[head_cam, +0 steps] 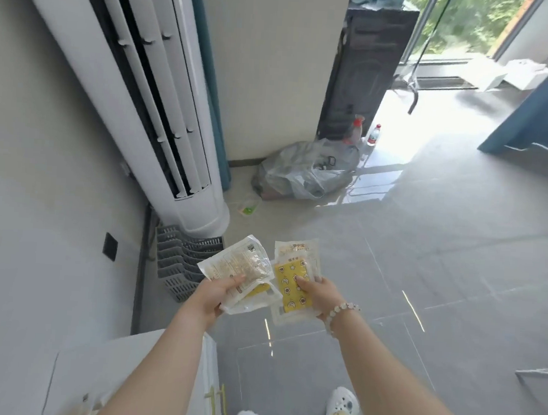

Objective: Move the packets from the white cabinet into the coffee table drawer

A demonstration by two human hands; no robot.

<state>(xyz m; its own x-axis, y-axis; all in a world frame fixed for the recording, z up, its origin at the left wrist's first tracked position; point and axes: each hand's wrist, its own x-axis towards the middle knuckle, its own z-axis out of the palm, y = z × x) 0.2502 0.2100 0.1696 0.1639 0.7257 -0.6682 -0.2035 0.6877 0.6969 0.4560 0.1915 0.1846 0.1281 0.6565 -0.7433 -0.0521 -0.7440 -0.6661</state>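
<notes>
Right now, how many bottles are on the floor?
2, both by the black speaker: a red-topped bottle and a water bottle right of it. The bag may hide more.

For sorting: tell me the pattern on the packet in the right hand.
The packet shows a yellow panel with stars and cartoon figures; head view.

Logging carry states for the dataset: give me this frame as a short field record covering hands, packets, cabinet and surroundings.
left hand: grips left packets, at least two stacked
right hand: grips right packets, yellow starred one in front
white cabinet: lower left, beside the person
coffee table drawer: not in view
on floor: air conditioner, grey basket, plastic bag
stage: packets in hand, not yet in drawer
</notes>
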